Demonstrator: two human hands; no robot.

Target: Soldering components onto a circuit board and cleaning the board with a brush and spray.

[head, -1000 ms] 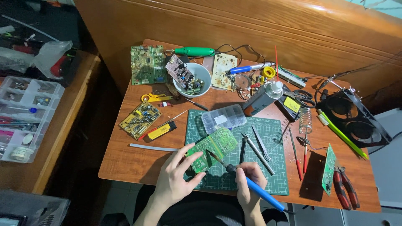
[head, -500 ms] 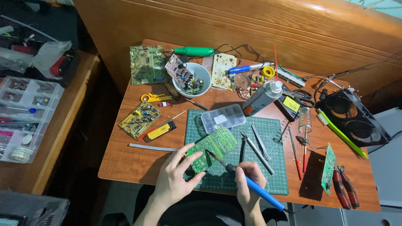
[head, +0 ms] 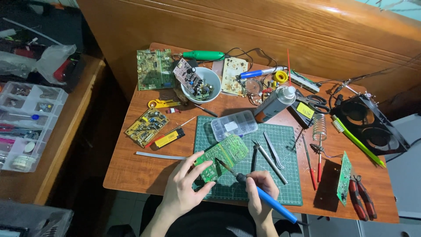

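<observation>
Nothing shifts since a second ago: my left hand [head: 186, 186] still pinches green circuit board [head: 221, 157] on cutting mat [head: 287, 136]; my right hand [head: 262, 193] still grips blue soldering iron [head: 263, 197], tip at board. Work steady.

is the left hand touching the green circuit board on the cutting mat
Touching. The head view shows the left hand gripping the green rectangular circuit board, its fingers pressed on the board's near end.

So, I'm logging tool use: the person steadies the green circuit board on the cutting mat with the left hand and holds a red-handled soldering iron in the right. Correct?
Not quite: the head view shows the soldering iron in the right hand has a blue handle. The left hand does steady the green circuit board on the cutting mat.
</observation>
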